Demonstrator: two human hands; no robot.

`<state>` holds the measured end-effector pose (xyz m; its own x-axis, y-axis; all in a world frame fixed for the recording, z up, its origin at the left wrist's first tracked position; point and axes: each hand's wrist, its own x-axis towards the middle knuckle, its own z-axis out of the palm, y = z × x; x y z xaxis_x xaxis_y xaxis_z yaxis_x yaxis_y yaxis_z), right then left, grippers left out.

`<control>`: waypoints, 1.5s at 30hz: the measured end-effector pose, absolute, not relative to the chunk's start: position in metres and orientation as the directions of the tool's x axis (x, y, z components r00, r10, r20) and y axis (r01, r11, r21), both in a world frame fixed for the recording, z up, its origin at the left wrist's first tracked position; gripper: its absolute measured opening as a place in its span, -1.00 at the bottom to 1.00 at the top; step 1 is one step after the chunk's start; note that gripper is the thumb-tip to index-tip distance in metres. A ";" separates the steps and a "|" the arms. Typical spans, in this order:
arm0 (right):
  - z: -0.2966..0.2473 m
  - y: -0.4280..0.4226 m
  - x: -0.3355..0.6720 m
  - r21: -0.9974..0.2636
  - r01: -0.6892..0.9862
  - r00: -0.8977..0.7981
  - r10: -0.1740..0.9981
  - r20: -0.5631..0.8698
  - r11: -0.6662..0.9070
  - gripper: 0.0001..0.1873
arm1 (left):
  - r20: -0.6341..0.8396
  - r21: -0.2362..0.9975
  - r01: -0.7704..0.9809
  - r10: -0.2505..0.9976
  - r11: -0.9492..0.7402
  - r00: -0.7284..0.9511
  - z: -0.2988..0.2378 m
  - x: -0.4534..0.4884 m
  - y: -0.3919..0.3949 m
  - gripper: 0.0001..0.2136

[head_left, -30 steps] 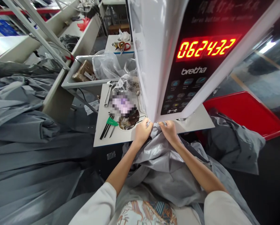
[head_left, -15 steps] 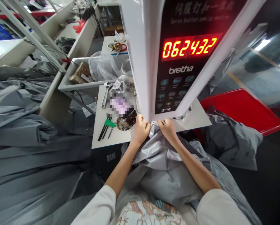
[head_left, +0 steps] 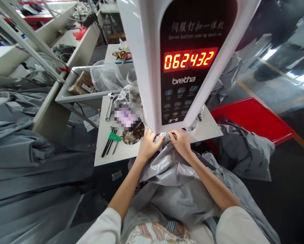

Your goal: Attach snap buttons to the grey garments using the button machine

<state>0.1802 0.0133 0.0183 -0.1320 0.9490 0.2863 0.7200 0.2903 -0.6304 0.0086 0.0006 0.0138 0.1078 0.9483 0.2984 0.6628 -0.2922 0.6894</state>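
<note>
A button sewing machine with a lit red number display rises in front of me. Its head hides the sewing point and some of my fingertips. Grey fabric bunches up from my lap to the machine's base. My left hand grips the fabric's edge at the left, its thumb pointing in toward the middle. On the other side my right hand presses and pinches the same edge, thumb and fingers close together. A small gap of fabric shows between the two hands.
On the white table lie hex keys in a green holder, an adjustable wrench and a cup of small metal parts. A grey bin stands behind. A red tray and more fabric are at the right.
The view has shifted a little, so the machine appears further left. My hands stay at the fabric edge under the machine head, with the left thumb now stretched further inward. The display number is unchanged.
</note>
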 end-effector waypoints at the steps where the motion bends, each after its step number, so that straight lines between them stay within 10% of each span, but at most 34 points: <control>1: 0.022 0.014 0.183 -0.614 0.720 -0.155 0.938 0.312 0.323 -0.79 | 0.300 0.689 0.665 0.949 -0.288 0.100 0.013 0.009 0.001 -0.79; 7: 0.067 0.038 0.223 -0.549 0.777 -0.024 0.886 0.464 0.308 -0.79 | 0.279 0.702 0.662 0.956 -0.264 0.086 0.009 0.009 0.002 -0.79; 15: 0.067 0.060 0.270 -0.272 0.951 -0.142 0.989 0.038 0.147 -0.81 | 0.296 0.712 0.644 0.951 -0.281 0.087 0.007 0.007 0.003 -0.80; 20: 0.049 0.063 0.266 -0.152 0.976 -0.156 0.988 0.018 0.157 -0.80 | 0.311 0.723 0.628 0.947 -0.289 0.079 0.005 0.007 0.005 -0.83; 45: 0.056 0.027 0.266 -0.737 0.604 -0.036 0.934 0.355 0.303 -0.76 | 0.307 0.710 0.641 0.947 -0.292 0.091 0.000 0.006 0.005 -0.79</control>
